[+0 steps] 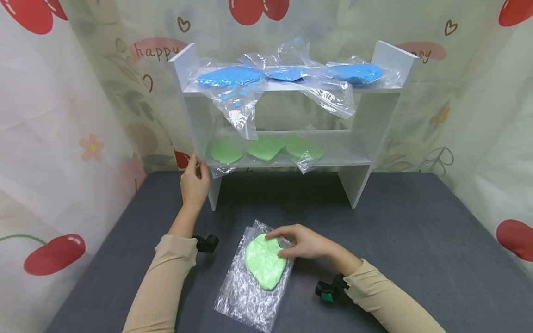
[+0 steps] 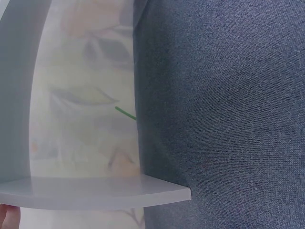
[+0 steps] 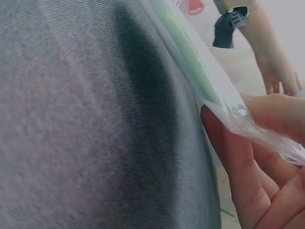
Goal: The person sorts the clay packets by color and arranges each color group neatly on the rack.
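Observation:
My right hand (image 1: 308, 243) pinches the upper right edge of a clear plastic bag (image 1: 245, 296) holding a flattened lump of green slime or clay (image 1: 266, 263). In the right wrist view the bag (image 3: 233, 117) runs between the thumb and fingers (image 3: 238, 148), tilted up from the dark cloth. My left hand (image 1: 195, 182) is up at the outer face of the left side panel of a white shelf unit (image 1: 362, 120), fingers loosely bent against it. Only a fingertip (image 2: 9, 217) shows beside the panel (image 2: 95, 193) in the left wrist view.
On the middle shelf lie three bagged green lumps (image 1: 266, 147). Bagged blue pieces (image 1: 231, 76) line the top shelf, their plastic hanging over the front. The unit stands at the back of a dark cloth-covered table (image 1: 416, 240), before a printed curtain (image 1: 479, 92).

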Available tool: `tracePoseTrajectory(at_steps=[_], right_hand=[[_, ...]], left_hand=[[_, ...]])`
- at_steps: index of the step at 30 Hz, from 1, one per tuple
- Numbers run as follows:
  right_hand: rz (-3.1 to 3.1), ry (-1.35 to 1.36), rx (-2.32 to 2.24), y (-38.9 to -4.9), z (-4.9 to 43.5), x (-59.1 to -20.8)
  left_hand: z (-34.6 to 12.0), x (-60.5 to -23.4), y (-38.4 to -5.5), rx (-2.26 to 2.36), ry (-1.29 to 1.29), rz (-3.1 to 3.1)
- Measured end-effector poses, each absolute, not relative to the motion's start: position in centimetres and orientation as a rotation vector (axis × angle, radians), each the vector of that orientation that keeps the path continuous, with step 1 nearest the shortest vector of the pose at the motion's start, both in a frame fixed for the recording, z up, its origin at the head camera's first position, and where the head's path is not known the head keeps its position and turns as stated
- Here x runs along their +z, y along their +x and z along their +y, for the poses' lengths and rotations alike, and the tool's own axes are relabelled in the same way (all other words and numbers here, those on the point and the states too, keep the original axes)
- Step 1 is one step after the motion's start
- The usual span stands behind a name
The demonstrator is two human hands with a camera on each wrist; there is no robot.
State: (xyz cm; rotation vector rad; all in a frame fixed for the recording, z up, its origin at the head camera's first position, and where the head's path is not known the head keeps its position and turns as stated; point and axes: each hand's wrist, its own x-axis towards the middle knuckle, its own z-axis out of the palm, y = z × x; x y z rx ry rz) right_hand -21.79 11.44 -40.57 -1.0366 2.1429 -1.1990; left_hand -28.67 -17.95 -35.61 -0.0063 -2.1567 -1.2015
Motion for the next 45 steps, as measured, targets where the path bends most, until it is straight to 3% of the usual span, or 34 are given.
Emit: tracePoseTrajectory(at_steps=[45], right_hand=[[2.357,-1.035,-1.481,-21.2,15.0,-35.6]], left_hand=[[-17.9,-35.6,-28.7,-1.197,-0.004,-2.142]])
